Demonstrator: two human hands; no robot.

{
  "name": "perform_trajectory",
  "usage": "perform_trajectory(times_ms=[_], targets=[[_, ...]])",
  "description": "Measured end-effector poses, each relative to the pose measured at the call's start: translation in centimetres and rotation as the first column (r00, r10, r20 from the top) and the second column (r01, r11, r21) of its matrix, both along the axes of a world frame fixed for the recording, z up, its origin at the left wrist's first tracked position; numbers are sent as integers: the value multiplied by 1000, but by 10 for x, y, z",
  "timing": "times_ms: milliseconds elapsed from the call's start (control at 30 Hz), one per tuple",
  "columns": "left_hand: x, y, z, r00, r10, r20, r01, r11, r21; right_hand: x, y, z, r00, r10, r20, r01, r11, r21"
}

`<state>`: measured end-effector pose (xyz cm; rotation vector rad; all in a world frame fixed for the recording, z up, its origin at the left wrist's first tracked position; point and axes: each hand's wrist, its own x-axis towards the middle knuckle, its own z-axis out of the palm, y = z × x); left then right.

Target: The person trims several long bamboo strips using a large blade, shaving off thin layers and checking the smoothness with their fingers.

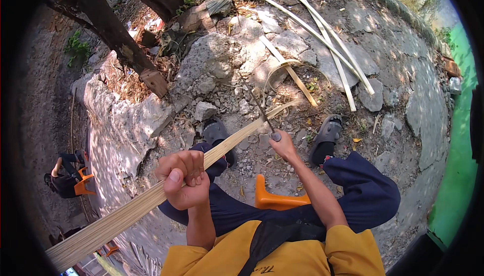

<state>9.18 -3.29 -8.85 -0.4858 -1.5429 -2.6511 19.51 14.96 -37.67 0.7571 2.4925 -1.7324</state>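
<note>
A long, pale bamboo strip slants from the lower left up to the middle, its far end narrowing near the stones. My left hand is closed around it over my left knee. My right hand grips the handle of a knife with a long, thin, dark blade. The blade crosses the strip close to its narrow end and points away from me, up and to the left. Whether it is cutting into the bamboo is too small to tell.
Several pale strips lie on the broken concrete ahead, with a shorter strip and a thin curled shaving nearer. My shoes rest on rubble beside an orange chair edge. Tree trunks rise far left; another person sits at left.
</note>
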Motion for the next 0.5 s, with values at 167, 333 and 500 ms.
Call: perform_trajectory(times_ms=[167, 333, 500], targets=[[-7, 0, -4, 1000, -2, 7, 2, 999, 33, -6, 2, 2, 994, -40, 101, 27, 992, 123], [1, 3, 6, 997, -46, -63, 44, 999, -26, -28, -31, 83, 1000, -2, -31, 0, 996, -90], [1, 3, 8, 997, -30, -73, 29, 999, -18, -23, -22, 46, 1000, -10, 24, 10, 1000, -2]])
